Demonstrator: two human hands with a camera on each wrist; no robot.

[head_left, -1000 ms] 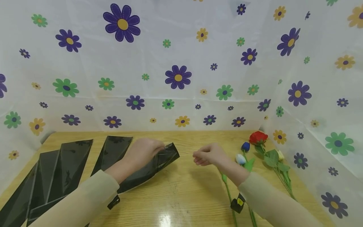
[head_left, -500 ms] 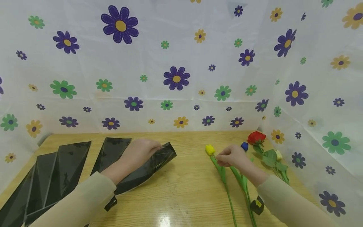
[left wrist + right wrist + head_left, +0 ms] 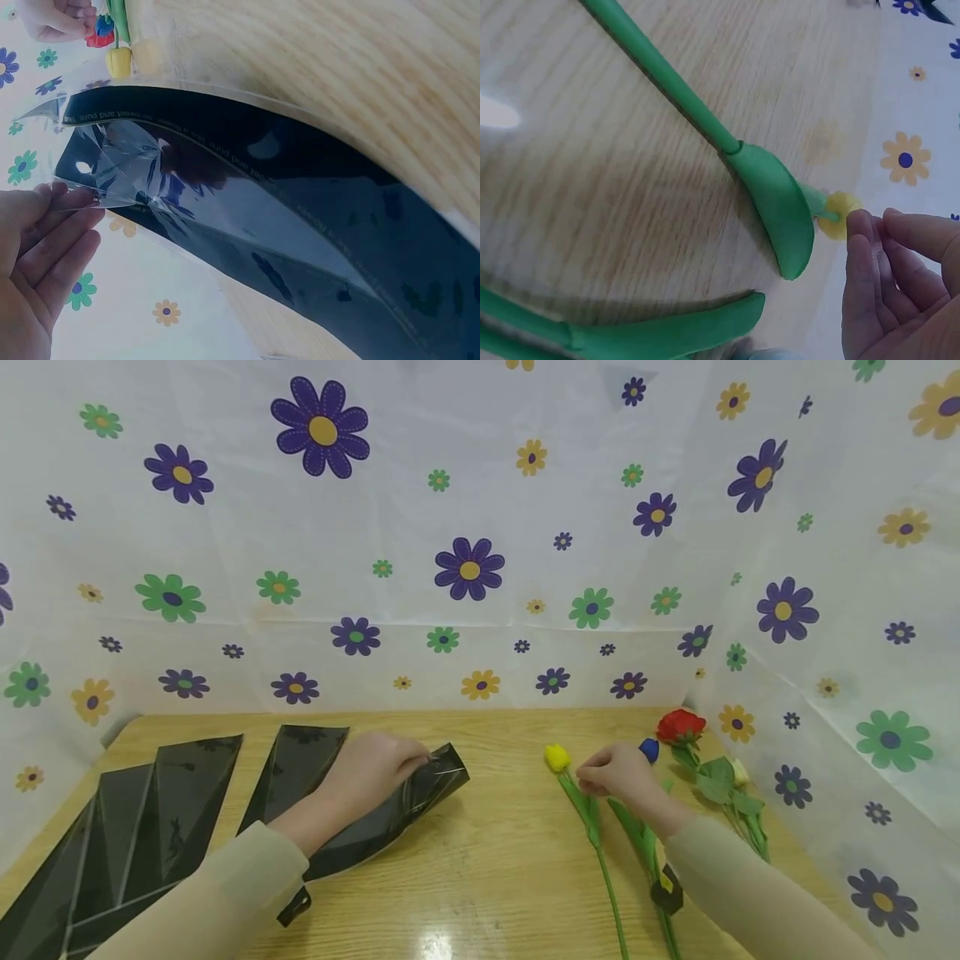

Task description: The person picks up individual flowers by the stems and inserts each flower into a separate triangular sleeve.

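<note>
Yellow tulip, one, artificial, lying on the wooden table, bloom pointing away from the person; landmark for all places below.

Left hand, well to the tulip's left: thumb and fingertips clamped on the clear film at the upper end of a black flower sleeve, lettering printed along its bands. The sleeve lies left of the tulip, its end raised and bowed.

Right hand, just right of the bloom: thumb and fingertips drawn together, nothing seen between them; contact with the tulip cannot be told.

Further black sleeves, overlapping, farther left of the tulip than the left hand.

Leafy green stem, near the tulip on its right, upper end behind the right hand.

Blue tulip, right of the yellow tulip; red rose, farther right.

Flower-print curtain, beyond the tulip.
</note>
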